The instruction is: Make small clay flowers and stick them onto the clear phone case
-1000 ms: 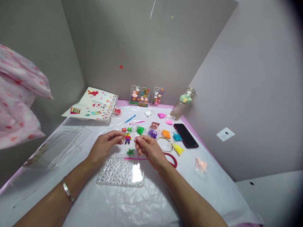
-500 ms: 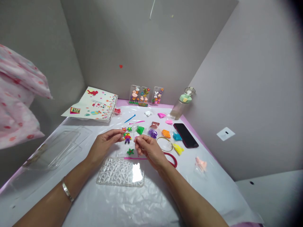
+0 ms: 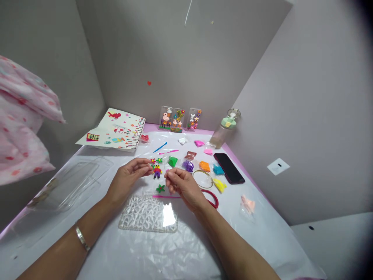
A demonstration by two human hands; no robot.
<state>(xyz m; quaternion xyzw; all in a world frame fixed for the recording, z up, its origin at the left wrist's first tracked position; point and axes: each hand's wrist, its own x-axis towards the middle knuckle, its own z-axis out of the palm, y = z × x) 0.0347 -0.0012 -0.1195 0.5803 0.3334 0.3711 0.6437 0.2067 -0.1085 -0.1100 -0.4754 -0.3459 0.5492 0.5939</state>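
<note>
The left hand and right hand are apart, fingers curled; whether either grips something cannot be told. The figure lies between their fingertips, nearer the left. The green flower and clear case lie nearer the wearer than the fingertips.

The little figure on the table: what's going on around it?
A person's left hand and right hand are on either side of the figure. The right is pinched, but anything held is too small to make out. Flowers lie close by; a clear case lies nearer the person.
</note>
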